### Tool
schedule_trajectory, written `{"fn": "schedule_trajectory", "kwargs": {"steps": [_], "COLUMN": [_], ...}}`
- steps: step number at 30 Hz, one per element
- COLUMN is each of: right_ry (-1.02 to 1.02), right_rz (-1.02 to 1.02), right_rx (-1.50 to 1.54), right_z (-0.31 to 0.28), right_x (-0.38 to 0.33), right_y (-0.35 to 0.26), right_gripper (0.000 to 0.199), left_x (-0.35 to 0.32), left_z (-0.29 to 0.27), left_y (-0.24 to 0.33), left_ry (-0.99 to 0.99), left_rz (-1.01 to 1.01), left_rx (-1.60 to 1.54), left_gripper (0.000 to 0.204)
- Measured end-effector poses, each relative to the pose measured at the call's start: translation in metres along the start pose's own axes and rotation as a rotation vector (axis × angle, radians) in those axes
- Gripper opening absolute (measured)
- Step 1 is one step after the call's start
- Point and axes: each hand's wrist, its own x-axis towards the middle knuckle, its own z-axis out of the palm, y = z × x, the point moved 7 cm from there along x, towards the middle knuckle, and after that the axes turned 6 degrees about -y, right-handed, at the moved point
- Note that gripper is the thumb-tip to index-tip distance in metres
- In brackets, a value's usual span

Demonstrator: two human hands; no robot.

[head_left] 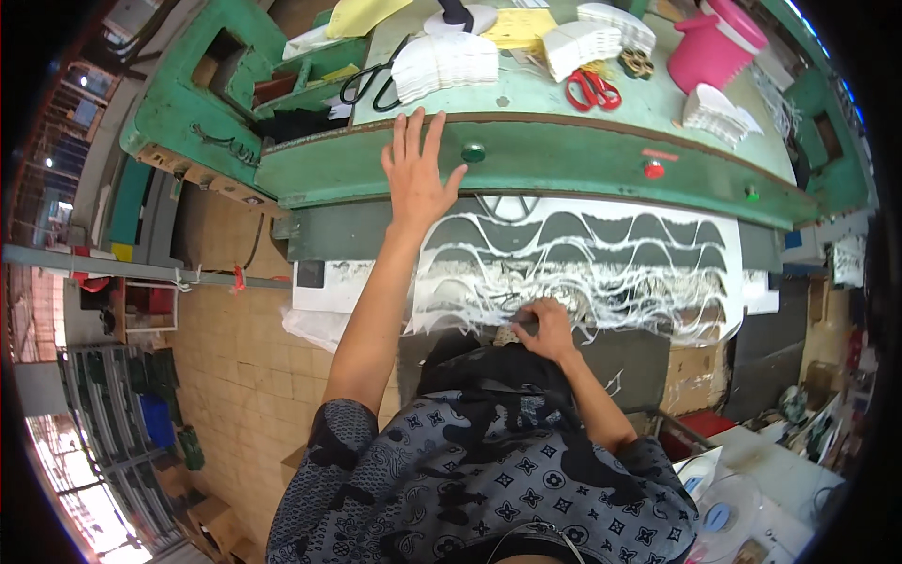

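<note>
My left hand (420, 179) reaches forward with its fingers spread. It rests against the front of the green machine beam (564, 155), left of a dark green button (473, 152). Beneath the beam lies a white sheet (709, 221) with rows of wavy cut-outs, its thin strips tangled toward me. At the sheet's near edge, close to my body, my right hand (550, 331) is closed, fingers bent together. A small dark patch shows at its fingertips; what it is I cannot make out.
On the green top stand stacks of white cut pieces (446, 66), black scissors (376, 85), red-handled scissors (592, 90) and a pink jug (716, 47). A red button (654, 169) sits on the beam. Shelving (113, 423) stands at left, a cluttered white table (761, 470) at right.
</note>
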Motion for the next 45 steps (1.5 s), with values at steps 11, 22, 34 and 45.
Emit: {"fn": "schedule_trajectory", "kwargs": {"steps": [11,22,34,45], "right_ry": [0.05,0.204,-0.186,-0.273], "right_rz": [-0.148,-0.313,-0.1,-0.13], "right_rx": [-0.305,0.024,0.877,1.258], "right_z": [-0.091,-0.095,-0.099,-0.08], "right_x": [0.216,0.159,0.117,0.098], "right_y": [-0.026,-0.015,-0.025,-0.079], "right_gripper": [0.069,0.066,0.075,0.048], "left_x": [-0.101,-0.113,-0.101,-0.08], "left_z": [0.189,0.199,0.088,0.037], "left_y": [-0.037,-0.046,0.077,0.103], "left_ry": [-0.481,-0.501,-0.755,-0.88], "left_rz": [-0.214,-0.251,-0.372,-0.254], "left_rx": [-0.188,-0.252,-1.262,-1.076], "left_gripper": [0.05,0.057,0.083,0.085]}}
